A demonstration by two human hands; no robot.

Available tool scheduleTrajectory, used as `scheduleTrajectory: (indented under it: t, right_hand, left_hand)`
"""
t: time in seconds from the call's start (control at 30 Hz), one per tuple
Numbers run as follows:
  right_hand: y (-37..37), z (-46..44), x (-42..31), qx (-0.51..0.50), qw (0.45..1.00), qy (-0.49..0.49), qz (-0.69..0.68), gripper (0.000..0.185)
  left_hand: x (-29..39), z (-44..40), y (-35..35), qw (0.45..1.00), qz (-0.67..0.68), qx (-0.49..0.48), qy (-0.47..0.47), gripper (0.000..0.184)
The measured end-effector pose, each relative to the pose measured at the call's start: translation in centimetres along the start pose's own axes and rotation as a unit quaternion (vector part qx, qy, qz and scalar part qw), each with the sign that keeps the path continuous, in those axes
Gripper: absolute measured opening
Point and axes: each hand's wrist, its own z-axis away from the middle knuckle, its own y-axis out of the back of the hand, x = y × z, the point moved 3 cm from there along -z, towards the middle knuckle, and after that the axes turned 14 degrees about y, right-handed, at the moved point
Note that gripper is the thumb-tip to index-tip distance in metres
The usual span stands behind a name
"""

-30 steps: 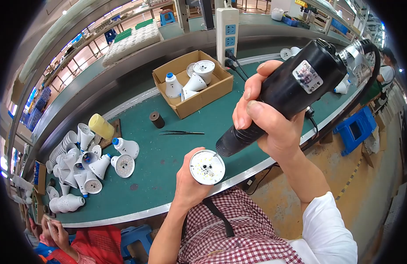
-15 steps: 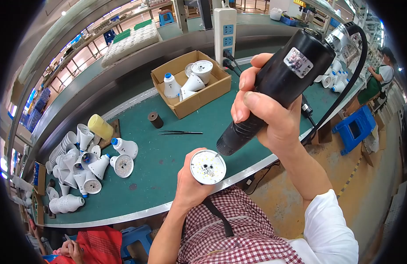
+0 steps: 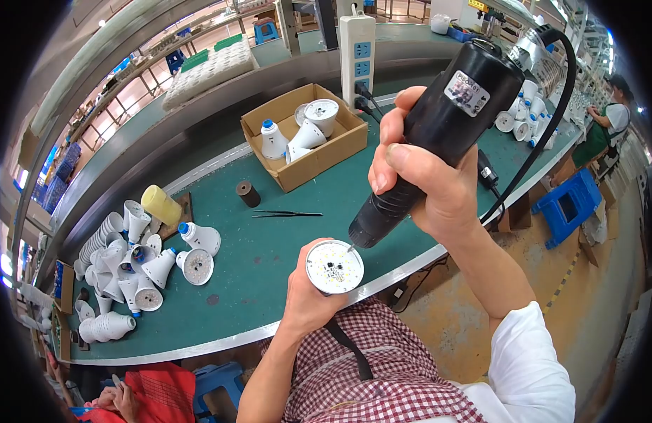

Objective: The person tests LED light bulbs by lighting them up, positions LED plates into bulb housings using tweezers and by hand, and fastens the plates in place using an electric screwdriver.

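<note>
My left hand (image 3: 302,296) is wrapped round a white lamp body (image 3: 335,266), its round board with small yellow LEDs and dark parts facing up. My right hand (image 3: 428,173) grips a black electric screwdriver (image 3: 446,113), held slanted with its tip pointing down to the left. The thin bit meets the upper right rim of the lamp's board; whether a screw is under it is too small to tell. A dark cable runs from the tool's top down behind my right hand.
Beyond my hands are tweezers (image 3: 287,213), a dark cylinder (image 3: 248,193) and a cardboard box (image 3: 305,166) of lamp parts. White lamp cups (image 3: 114,268) and a yellow bottle (image 3: 161,204) lie left. A power strip (image 3: 358,60) stands behind. Co-workers sit lower left and far right.
The screwdriver and my right hand have shifted slightly left, the tool now more upright. The bit stays at the lamp's rim. The lower-left person's hands have moved.
</note>
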Motion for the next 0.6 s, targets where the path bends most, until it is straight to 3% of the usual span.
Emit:
scheduleTrajectory:
  t: [0.27, 0.33, 0.47, 0.6]
  right_hand:
    - [0.2, 0.2, 0.5, -0.026, 0.999, -0.021, 0.025, 0.039]
    - [0.8, -0.3, 0.2, 0.090, 0.993, 0.023, -0.076, 0.037]
    - [5.6, -2.2, 0.5, 0.175, 0.979, 0.090, 0.045, 0.037]
    - [8.7, -1.6, 2.3, 0.158, 0.959, 0.107, 0.209, 0.035]
  left_hand:
    - [0.0, -0.3, 0.0, 0.999, -0.026, -0.018, 0.036, 0.060]
    - [-0.4, -0.7, 0.9, 0.999, -0.024, 0.012, 0.022, 0.057]
    - [-1.4, -0.1, 2.3, 0.997, -0.006, 0.038, 0.071, 0.053]
    - [-2.6, 0.0, 2.2, 0.988, 0.067, 0.056, 0.125, 0.049]
